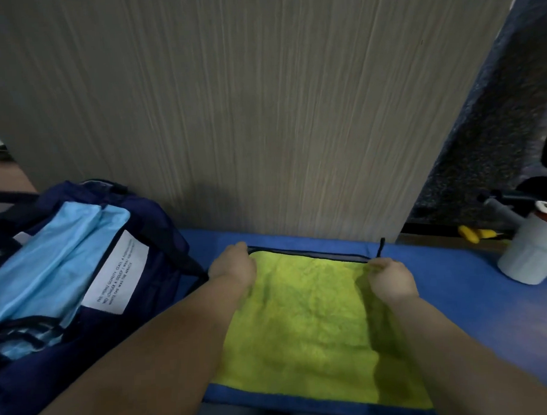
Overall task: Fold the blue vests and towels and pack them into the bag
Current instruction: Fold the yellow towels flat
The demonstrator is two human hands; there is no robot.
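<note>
A yellow-green towel [312, 325] with a dark edge binding lies flat on the blue table cover [457, 281] in front of me. My left hand [234, 268] pinches its far left corner. My right hand [391, 280] pinches its far right corner, beside a small black hanging loop [381, 246]. On the left stands a dark navy bag [148, 244], open, with folded light blue vests [49, 264] inside and a white printed label [118, 273] on its inner side.
A tall wood-grain panel [262, 113] rises directly behind the towel. At right stand a white canister with a red top [534, 249], a yellow object [474, 233] and a dark speckled surface [494, 119].
</note>
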